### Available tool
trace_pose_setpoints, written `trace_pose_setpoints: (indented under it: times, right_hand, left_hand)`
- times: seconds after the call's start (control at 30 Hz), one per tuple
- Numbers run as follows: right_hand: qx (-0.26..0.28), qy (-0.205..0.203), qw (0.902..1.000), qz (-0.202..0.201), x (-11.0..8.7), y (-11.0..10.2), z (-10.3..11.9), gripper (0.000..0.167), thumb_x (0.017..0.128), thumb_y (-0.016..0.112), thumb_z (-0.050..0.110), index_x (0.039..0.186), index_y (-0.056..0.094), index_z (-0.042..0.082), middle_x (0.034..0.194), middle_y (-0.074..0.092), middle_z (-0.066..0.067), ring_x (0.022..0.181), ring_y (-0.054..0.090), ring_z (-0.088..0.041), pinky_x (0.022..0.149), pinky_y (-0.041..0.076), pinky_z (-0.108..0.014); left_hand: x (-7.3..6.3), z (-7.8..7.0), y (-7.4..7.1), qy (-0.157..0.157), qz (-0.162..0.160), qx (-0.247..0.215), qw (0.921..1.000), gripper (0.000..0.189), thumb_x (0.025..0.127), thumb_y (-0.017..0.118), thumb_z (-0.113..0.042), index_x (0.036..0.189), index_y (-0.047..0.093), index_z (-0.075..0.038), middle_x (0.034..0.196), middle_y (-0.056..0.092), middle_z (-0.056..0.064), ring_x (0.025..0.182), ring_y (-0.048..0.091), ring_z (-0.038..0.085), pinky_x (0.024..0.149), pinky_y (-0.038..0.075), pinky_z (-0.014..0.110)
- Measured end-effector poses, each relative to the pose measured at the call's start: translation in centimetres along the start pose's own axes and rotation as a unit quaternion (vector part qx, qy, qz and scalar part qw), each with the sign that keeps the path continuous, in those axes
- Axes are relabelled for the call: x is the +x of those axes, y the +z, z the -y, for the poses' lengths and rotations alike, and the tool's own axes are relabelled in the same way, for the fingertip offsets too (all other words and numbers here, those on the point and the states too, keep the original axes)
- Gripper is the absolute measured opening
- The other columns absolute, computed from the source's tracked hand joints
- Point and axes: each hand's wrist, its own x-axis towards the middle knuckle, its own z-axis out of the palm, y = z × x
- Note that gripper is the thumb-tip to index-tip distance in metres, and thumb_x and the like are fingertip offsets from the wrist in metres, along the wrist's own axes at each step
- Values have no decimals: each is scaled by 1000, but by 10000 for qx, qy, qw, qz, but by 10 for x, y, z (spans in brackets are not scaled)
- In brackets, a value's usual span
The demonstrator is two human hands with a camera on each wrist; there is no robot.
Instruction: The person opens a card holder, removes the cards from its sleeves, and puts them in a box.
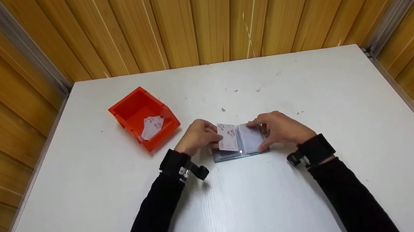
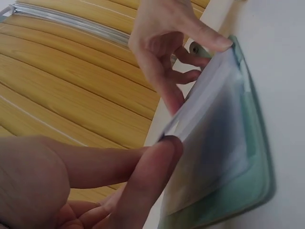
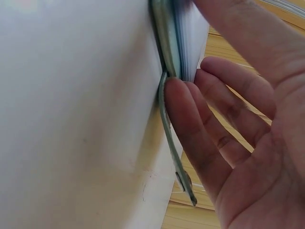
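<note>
A small card holder (image 1: 251, 139) lies spread on the white table, with clear sleeves inside a green cover (image 2: 261, 179). My left hand (image 1: 196, 137) pinches a white printed card (image 1: 227, 137) between thumb and fingers, over the holder's left side. In the left wrist view, its thumb and finger close on a thin edge beside the sleeves. At the holder's right side, my right hand (image 1: 285, 127) grips it, thumb at the near corner and fingers at the far edge. A green strap (image 3: 170, 133) sticks out past the right fingers.
A red bin (image 1: 162, 138) stands on the table to the left, with several white cards (image 1: 152, 127) in it. Wood-patterned walls (image 1: 212, 15) border the back and both sides of the table. Each wrist wears a black strap with a small camera.
</note>
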Motion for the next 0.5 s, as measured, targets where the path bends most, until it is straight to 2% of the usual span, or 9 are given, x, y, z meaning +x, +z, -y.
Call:
trace_pose_setpoints:
  times: [0.13,0.2,0.27,0.3,0.37,0.5]
  right_hand:
    - [29,2,10000,18,0,0,2,82,67,98,20,141,65,9,118,70,-7,98,59,-23,87,51,-37]
    - [71,11,10000,13,0,0,2,82,67,99,19,141,65,9,119,70,-7,99,59,-23,88,51,-37]
    - [107,11,9999,-4,0,0,3,82,66,99,18,140,65,9,120,70,-7,99,59,-23,89,51,-36]
    - [116,-10,9999,-21,0,0,2,81,66,99,18,140,65,9,121,70,-7,99,59,-23,88,51,-37]
    - [144,-17,9999,-46,-1,-1,2,81,66,99,17,139,66,9,123,70,-7,99,59,-23,89,50,-36]
    - [191,-81,9998,-37,-2,-1,2,80,66,99,18,138,66,9,126,70,-9,101,59,-23,88,50,-37]
  left_hand:
    - [-11,-11,-18,236,-245,446,9984,27,93,75,-4,116,64,3,99,70,14,76,69,20,75,63,30]
    - [-19,-18,-30,514,-640,556,9951,29,94,75,-7,120,65,1,103,70,14,80,71,23,78,63,30]
    - [-27,-25,-43,868,-1234,639,9865,30,95,74,-10,123,65,-2,107,71,14,83,72,25,79,63,32]
    - [-30,-27,-51,1099,-1571,679,9791,30,96,73,-11,124,65,-2,108,72,14,84,73,26,80,63,32]
    - [-34,-29,-66,1417,-2328,814,9587,30,97,72,-12,125,65,-3,111,74,13,86,72,25,83,63,33]
    - [-40,-24,-97,1815,-3660,888,9084,30,99,70,-11,126,65,0,110,74,16,90,71,26,84,62,37]
